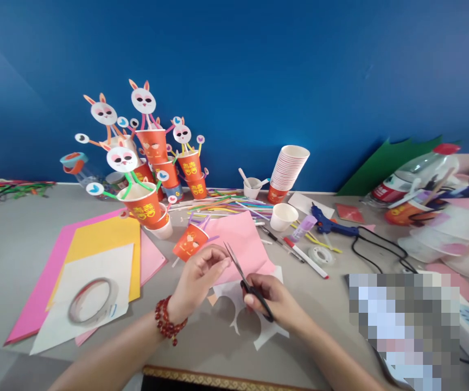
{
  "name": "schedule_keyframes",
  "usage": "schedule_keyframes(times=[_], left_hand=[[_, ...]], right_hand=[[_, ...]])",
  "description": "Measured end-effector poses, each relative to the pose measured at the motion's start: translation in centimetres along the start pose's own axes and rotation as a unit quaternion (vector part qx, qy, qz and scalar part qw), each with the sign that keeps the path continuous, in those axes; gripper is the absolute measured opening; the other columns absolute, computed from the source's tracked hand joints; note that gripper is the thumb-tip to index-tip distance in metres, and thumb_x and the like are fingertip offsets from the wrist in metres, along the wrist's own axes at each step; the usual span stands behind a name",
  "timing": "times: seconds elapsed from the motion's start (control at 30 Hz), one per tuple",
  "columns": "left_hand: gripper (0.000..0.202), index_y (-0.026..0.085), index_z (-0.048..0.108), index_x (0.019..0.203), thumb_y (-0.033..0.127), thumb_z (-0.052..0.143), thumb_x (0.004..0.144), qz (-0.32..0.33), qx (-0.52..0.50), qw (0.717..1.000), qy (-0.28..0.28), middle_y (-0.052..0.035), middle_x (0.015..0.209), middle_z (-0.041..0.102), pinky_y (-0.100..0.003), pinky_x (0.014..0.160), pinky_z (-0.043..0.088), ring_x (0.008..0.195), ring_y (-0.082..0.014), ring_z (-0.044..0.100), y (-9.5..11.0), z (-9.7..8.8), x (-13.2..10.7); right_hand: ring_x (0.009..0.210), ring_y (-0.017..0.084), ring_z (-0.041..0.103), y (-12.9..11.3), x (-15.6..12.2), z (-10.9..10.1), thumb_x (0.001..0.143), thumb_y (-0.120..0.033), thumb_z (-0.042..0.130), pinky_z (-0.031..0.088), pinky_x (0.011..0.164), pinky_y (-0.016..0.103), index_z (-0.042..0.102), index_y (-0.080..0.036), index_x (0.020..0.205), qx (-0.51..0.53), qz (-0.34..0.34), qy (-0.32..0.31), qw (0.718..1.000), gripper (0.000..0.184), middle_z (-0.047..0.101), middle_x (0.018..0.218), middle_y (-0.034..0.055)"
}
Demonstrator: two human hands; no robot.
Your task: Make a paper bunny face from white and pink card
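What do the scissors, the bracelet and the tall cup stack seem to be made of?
Scissors: grey, shiny blades, likely metal; smooth black handles, probably plastic.
Bracelet: glossy reddish beads with highlights; glass, stone or plastic, I cannot tell.
Cup stack: probably paper, dull white, thin nested rims.

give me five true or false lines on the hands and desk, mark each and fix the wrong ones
1. The right hand holds the scissors. True.
2. A beaded bracelet circles the right wrist. False: the beaded bracelet is at the wrist of the left hand.
3. The large tape roll lies on a white sheet. True.
4. The glue gun is red. False: the glue gun is blue.
5. In the picture, the cup stack stands left of the rabbit-faced figures. False: the cup stack stands right of them.
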State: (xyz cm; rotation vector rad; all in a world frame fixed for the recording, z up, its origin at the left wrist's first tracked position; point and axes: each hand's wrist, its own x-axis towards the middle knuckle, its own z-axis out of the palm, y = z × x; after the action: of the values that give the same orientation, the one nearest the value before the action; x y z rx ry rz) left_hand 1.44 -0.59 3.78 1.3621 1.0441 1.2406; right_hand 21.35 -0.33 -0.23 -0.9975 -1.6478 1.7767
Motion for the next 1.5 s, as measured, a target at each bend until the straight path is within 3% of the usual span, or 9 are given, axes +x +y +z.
schedule_keyframes(times=[0.57, 1.5], left_hand=[[0.018, 0.017, 0.058, 0.079, 0.031, 0.059, 0.090, -0.021, -0.022, 0.999, -0.015, -0.0032, 0.083, 0.059, -0.027, 0.076, 0.045, 0.080, -0.0160, 0.055, -0.45, 0.17, -0.09], [0.014, 0.016, 0.059, 0.080, 0.026, 0.060, 0.090, -0.023, -0.046, 0.998, -0.029, -0.0024, 0.082, 0.058, -0.028, 0.076, 0.044, 0.079, -0.0153, 0.054, -0.40, -0.04, -0.09]], right_hand=[[0.049, 0.010, 0.045, 0.04, -0.03, 0.48, 0.065, -0.071, 0.072, 0.028, 0.048, 0.022, 0.049, -0.018, 0.066, 0.020, 0.026, 0.005, 0.999, 0.057, 0.056, 0.057, -0.0014], [0.046, 0.010, 0.045, 0.44, 0.04, -0.01, 0.068, -0.064, 0.074, 0.028, 0.045, 0.021, 0.048, -0.019, 0.063, 0.003, 0.012, 0.009, 1.000, 0.053, 0.055, 0.053, -0.0016]])
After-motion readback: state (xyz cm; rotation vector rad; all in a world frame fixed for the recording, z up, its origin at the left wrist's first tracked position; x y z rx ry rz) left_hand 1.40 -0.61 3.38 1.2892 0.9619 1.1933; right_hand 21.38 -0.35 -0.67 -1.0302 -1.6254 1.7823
